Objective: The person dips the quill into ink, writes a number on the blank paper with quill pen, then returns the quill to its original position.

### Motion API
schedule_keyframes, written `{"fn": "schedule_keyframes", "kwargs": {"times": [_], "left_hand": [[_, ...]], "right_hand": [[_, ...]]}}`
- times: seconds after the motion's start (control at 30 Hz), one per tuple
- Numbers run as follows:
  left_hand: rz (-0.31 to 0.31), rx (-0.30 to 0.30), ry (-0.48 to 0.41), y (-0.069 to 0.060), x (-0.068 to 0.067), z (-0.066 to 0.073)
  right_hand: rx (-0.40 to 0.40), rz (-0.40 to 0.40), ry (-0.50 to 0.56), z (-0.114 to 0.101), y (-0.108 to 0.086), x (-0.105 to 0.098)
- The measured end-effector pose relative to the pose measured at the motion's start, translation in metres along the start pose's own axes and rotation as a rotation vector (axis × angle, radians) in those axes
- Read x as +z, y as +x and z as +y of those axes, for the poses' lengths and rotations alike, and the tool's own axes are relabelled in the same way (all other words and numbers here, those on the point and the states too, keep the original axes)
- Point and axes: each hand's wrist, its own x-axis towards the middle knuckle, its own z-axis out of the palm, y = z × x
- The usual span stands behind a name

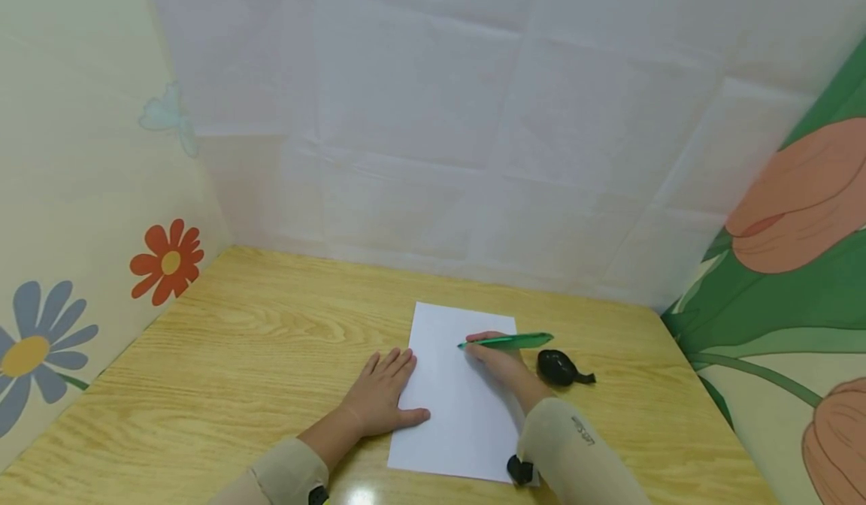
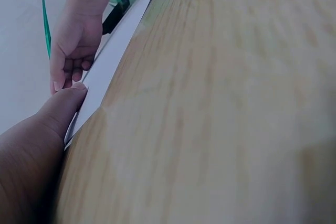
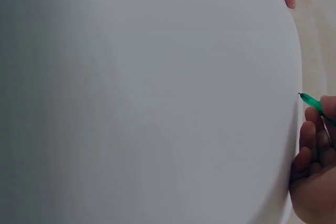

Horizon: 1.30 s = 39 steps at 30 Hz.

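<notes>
A blank-looking white sheet of paper (image 1: 446,415) lies on the wooden table. My left hand (image 1: 382,400) rests flat at its left edge, thumb on the paper and the other fingers spread. Over the upper right part of the sheet, my right hand (image 1: 501,361) pinches a green pen (image 1: 524,341), whose broad, leaf-like body slants out to the right. The pen's dark tip points left at the paper; whether it touches I cannot tell. In the right wrist view, the thumb and fingers of my right hand (image 3: 315,182) grip the pen (image 3: 311,102) near its tip.
A glossy black rounded thing with a narrow tail (image 1: 558,368) lies on the table (image 1: 271,340) right of the paper, close to my right wrist. A white sheet (image 1: 419,114) hangs behind the table. Flower-printed walls (image 1: 81,152) stand at both sides.
</notes>
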Motion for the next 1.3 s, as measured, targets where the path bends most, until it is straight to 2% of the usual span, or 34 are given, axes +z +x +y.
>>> {"fn": "schedule_keyframes", "kwargs": {"times": [0.77,1.0,1.3], "left_hand": [[-0.011,-0.002,-0.002,-0.0006,-0.002,0.0017],[-0.006,-0.003,0.0,-0.0005,-0.0019,0.0013],[-0.003,0.0,0.007,0.0002,-0.0011,0.0009]], "right_hand": [[-0.037,-0.021,-0.039,-0.0034,-0.0079,0.0043],[-0.021,-0.03,-0.069,-0.0039,-0.008,0.0054],[-0.024,-0.048,-0.043,-0.0014,-0.0082,0.0063]]}}
